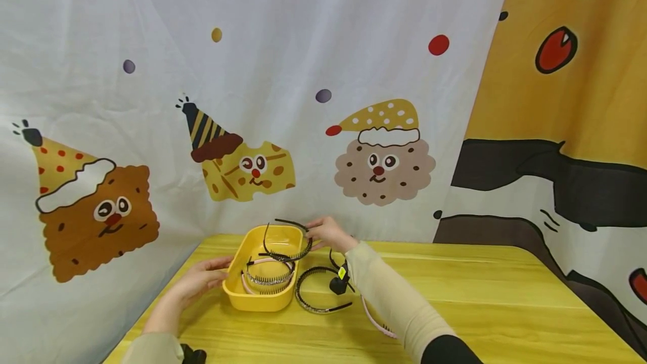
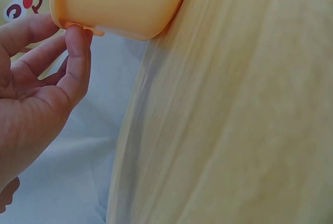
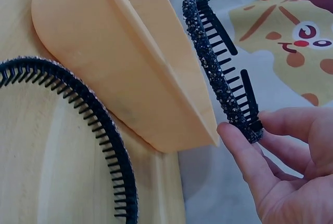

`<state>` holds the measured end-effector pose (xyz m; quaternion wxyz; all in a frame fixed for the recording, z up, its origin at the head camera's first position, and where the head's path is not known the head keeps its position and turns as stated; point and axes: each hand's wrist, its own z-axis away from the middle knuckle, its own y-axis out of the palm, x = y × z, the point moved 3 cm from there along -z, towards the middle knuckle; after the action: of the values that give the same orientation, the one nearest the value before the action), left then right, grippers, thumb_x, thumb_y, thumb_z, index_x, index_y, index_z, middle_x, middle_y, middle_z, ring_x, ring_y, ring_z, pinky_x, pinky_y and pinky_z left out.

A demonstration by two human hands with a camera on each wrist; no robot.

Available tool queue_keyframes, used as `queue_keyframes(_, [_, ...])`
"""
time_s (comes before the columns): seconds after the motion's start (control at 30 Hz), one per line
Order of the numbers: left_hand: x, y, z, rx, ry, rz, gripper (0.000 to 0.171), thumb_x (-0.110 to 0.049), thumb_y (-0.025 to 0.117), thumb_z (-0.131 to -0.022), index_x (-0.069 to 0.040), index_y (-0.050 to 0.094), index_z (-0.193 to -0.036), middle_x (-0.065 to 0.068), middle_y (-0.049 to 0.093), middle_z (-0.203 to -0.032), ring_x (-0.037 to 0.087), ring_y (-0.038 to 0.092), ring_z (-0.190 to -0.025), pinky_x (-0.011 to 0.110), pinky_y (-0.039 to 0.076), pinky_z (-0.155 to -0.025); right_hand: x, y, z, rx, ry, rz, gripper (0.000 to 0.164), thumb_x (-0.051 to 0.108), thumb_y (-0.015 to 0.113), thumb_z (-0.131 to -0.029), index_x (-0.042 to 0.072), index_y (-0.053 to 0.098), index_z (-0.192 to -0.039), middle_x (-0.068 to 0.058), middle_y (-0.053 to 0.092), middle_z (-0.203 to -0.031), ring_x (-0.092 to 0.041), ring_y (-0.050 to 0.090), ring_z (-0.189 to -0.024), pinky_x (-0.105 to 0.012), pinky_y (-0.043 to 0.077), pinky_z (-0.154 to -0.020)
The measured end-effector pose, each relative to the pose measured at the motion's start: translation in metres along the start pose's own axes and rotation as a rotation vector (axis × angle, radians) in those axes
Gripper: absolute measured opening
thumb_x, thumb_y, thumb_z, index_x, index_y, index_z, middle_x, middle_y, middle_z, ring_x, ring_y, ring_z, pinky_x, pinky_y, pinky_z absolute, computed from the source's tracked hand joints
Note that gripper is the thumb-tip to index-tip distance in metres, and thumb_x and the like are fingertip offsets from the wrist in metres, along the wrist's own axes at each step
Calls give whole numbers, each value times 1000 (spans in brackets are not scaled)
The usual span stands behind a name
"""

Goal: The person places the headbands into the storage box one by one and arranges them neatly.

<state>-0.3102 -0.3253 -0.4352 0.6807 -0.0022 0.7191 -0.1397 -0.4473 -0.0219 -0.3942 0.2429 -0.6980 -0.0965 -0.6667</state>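
Observation:
My right hand pinches a black headband between thumb and fingers. Dark sparkling stones cover its band, and comb teeth line the inside. In the head view it is held over the far right part of a yellow plastic basket. My left hand holds the basket's left rim, thumb and fingertips against the edge. Inside the basket lie several headbands, among them a silver-studded one and a pink one. Another black studded headband rests on the table just right of the basket.
A pink headband lies on the wooden table, partly hidden under my right forearm. Part of another dark headband shows by my right wrist. Behind the table hangs a white curtain printed with cartoon snacks.

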Motion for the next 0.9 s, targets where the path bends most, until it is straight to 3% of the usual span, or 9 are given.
queue_keyframes(0.4, [-1, 1, 1, -13, -6, 3, 57, -2, 52, -97, 17, 26, -144, 37, 36, -141, 38, 49, -121, 31, 50, -90, -3, 16, -1, -33, 7, 28, 38, -2, 63, -89, -12, 57, -126, -28, 51, -130, -42, 57, -109, -38, 58, -70])
queue_keyframes(0.6, [0, 2, -1, -9, -6, 15, 57, -1, 52, -96, 18, 27, -143, 36, 37, -140, 32, 53, -118, 35, 49, -92, -5, 23, -4, -40, 10, 37, 37, -4, 64, -88, -13, 59, -124, -29, 54, -126, -46, 55, -110, -39, 58, -68])
queue_keyframes(0.9, [3, -1, -2, 1, 16, 40, 58, 1, 52, -95, 20, 25, -142, 37, 38, -138, 26, 55, -114, 31, 50, -91, -2, 34, -6, -28, 21, 39, 38, -4, 63, -89, -15, 56, -124, -27, 56, -121, -44, 56, -109, -39, 58, -66])
